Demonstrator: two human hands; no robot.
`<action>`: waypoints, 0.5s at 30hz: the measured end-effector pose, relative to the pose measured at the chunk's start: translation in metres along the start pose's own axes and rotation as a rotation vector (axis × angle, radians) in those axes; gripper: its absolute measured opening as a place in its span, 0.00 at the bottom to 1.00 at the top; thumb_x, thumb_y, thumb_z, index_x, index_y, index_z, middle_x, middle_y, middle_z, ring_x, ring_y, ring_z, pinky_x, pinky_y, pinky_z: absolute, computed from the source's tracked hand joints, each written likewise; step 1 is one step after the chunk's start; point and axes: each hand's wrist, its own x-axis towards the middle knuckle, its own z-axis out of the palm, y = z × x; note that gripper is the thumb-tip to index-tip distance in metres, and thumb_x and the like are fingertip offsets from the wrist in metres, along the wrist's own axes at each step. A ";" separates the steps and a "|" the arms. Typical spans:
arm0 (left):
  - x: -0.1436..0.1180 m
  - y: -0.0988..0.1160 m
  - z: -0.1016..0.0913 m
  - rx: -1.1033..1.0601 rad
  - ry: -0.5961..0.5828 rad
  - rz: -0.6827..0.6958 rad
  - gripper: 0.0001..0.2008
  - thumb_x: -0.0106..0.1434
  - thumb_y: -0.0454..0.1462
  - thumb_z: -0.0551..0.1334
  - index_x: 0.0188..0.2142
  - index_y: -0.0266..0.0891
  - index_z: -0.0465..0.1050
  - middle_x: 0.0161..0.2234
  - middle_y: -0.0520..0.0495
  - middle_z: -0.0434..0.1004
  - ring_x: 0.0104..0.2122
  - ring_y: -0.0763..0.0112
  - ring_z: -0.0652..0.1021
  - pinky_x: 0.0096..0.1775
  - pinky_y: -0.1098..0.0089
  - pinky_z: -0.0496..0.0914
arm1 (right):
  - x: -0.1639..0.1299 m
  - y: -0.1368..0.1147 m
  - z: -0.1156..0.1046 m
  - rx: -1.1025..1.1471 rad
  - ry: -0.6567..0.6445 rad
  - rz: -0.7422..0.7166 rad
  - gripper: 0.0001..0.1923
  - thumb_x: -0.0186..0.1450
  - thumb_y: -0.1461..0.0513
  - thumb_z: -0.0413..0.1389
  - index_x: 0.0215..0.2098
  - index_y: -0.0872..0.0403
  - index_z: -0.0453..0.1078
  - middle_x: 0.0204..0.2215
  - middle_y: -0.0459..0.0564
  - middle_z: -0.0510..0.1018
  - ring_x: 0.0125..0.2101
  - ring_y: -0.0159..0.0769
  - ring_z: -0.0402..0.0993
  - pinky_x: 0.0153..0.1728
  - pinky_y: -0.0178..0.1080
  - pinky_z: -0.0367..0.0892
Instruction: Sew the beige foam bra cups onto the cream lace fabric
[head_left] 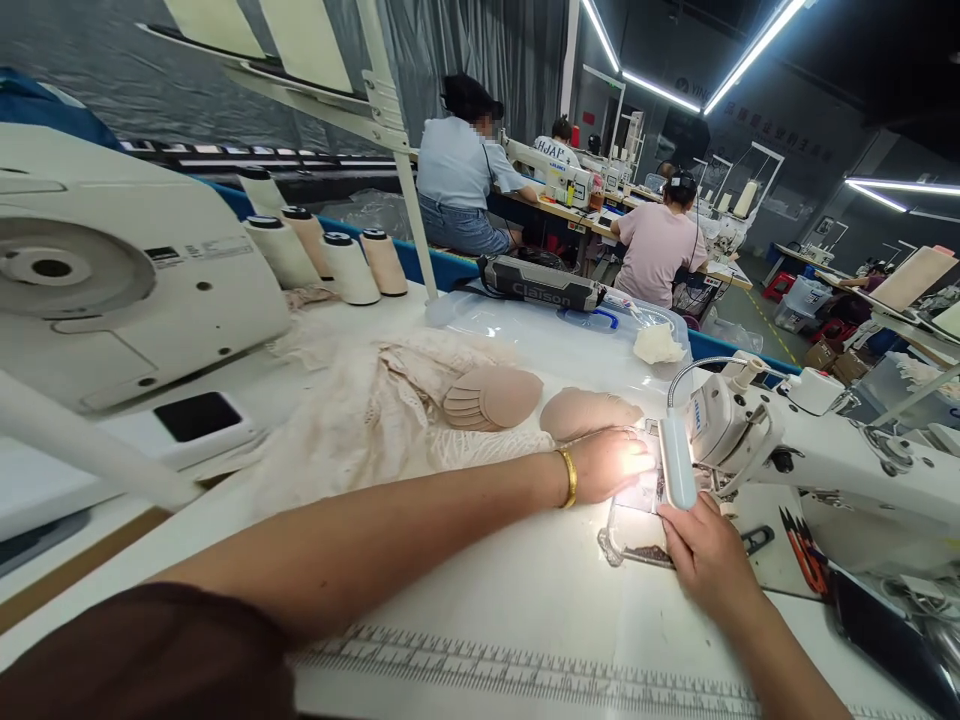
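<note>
Left hand (611,462): lies palm down, fingers flat and extended, pressing a small pale piece of fabric (646,492) beside the needle area; it clasps nothing, and glare from the lamp washes out its fingertips.
Right hand (701,555): on the near side of the same piece, fingers curled down onto its edge; whether they pinch it or only press cannot be told.
Fabric piece: on the bed of the sewing machine (817,460), between the two hands, brightly lit, its detail lost in the glare.
Lamp (676,462): small work light on a flexible neck, just above the fabric and touching neither hand.
Bracelet (568,477): gold, on the left wrist.
Bra cups (495,397): beige stack, just far of the left hand, a second stack to its right.
Lace fabric (375,410): cream heap, left of the cups.
Thread cones (349,267): far left, upright in a row.
Scissors (802,545): red-handled, right of the right hand.
Co-workers (461,170): seated at far machines, backs turned.
</note>
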 end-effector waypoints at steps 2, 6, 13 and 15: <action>-0.007 0.003 -0.007 -0.011 -0.015 -0.003 0.06 0.67 0.31 0.59 0.36 0.37 0.75 0.34 0.46 0.80 0.34 0.63 0.77 0.40 0.65 0.71 | 0.001 -0.009 -0.001 0.181 -0.022 0.158 0.11 0.74 0.60 0.47 0.40 0.49 0.72 0.30 0.49 0.76 0.31 0.39 0.73 0.31 0.38 0.66; -0.046 0.041 -0.034 -0.277 0.040 -0.013 0.08 0.69 0.34 0.60 0.46 0.39 0.74 0.43 0.43 0.81 0.45 0.61 0.78 0.51 0.60 0.69 | 0.010 -0.036 0.003 0.820 -0.038 0.541 0.14 0.70 0.51 0.55 0.49 0.49 0.64 0.31 0.46 0.78 0.29 0.37 0.75 0.30 0.36 0.69; -0.087 0.139 -0.041 -1.933 0.076 -0.929 0.27 0.60 0.56 0.68 0.46 0.36 0.73 0.41 0.41 0.80 0.42 0.63 0.81 0.48 0.63 0.74 | -0.010 -0.095 0.012 1.104 0.186 0.652 0.25 0.69 0.54 0.58 0.60 0.45 0.57 0.28 0.40 0.72 0.26 0.33 0.69 0.31 0.36 0.69; -0.082 0.139 -0.039 -2.041 0.400 -1.070 0.25 0.55 0.51 0.74 0.43 0.35 0.75 0.42 0.42 0.80 0.44 0.63 0.80 0.51 0.64 0.73 | -0.028 -0.107 0.012 1.029 0.162 0.600 0.21 0.70 0.53 0.57 0.59 0.44 0.61 0.30 0.42 0.72 0.29 0.34 0.71 0.33 0.37 0.71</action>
